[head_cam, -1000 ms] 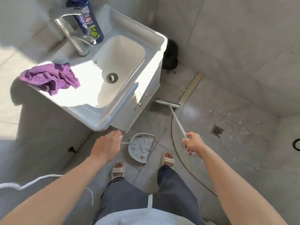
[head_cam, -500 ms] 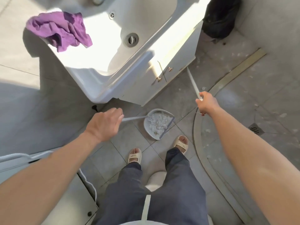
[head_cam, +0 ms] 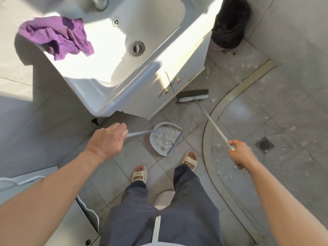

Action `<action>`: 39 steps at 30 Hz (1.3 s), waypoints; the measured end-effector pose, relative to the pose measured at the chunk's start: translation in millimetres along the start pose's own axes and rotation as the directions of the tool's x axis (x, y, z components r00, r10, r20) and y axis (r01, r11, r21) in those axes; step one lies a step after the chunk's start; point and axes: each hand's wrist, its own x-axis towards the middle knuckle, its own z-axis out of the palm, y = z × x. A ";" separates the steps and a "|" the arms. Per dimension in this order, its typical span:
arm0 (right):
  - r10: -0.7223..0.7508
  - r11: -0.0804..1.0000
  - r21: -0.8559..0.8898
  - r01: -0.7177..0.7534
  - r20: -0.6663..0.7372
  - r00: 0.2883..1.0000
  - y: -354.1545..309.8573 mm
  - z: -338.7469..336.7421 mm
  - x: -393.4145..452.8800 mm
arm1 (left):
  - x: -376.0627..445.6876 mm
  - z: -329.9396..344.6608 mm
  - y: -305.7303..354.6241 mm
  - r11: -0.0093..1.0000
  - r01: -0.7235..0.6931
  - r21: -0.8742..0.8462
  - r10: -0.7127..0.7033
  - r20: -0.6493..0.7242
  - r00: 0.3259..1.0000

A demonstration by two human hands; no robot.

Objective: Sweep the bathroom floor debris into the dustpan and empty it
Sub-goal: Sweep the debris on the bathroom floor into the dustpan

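From the head view, the left hand [head_cam: 106, 141] sat at centre left of the frame, fingers curled round the thin handle of the dustpan [head_cam: 166, 138]. The dustpan lay on the floor [head_cam: 134, 157] at mid-frame, just in front of the person's feet, holding a heap of white debris [head_cam: 165, 137].

The right hand [head_cam: 240, 154], at centre right, was clamped round the lower end of the broom [head_cam: 214, 124] handle. The handle ran up and left to the broom head [head_cam: 192, 96], which rested on the floor just beside the base of the white cabinet [head_cam: 179, 82], above and to the right of the dustpan and apart from it.

More white scraps [head_cam: 246, 63] lay scattered over the tiles in the upper right, around the curved metal strip [head_cam: 221, 105], and near the drain [head_cam: 264, 144] at the right edge.

A white sink [head_cam: 156, 55] filled the upper middle, with a purple cloth [head_cam: 56, 37] draped on its rim at upper left. A bin with a black bag [head_cam: 229, 23] stood in the corner at upper right, just beside the cabinet.

The person wore dark trousers [head_cam: 177, 210] and pale slippers [head_cam: 140, 174] at bottom centre.
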 end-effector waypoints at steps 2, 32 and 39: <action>0.011 0.999 0.047 -0.010 -0.026 1.000 9.3 -14.7 -23.7 | -4.7 -2.9 -5.0 1.000 0.014 -0.010 -0.014 0.011 1.000; 0.020 0.959 0.281 0.033 -0.185 0.983 -36.1 10.1 -94.5 | -76.6 -23.7 -78.1 0.521 0.696 -0.494 -0.761 0.100 0.641; 0.155 0.900 0.419 -0.124 -0.041 0.987 -52.0 68.6 -51.3 | -82.4 -13.8 -71.2 0.480 0.701 -0.527 -0.778 0.113 0.618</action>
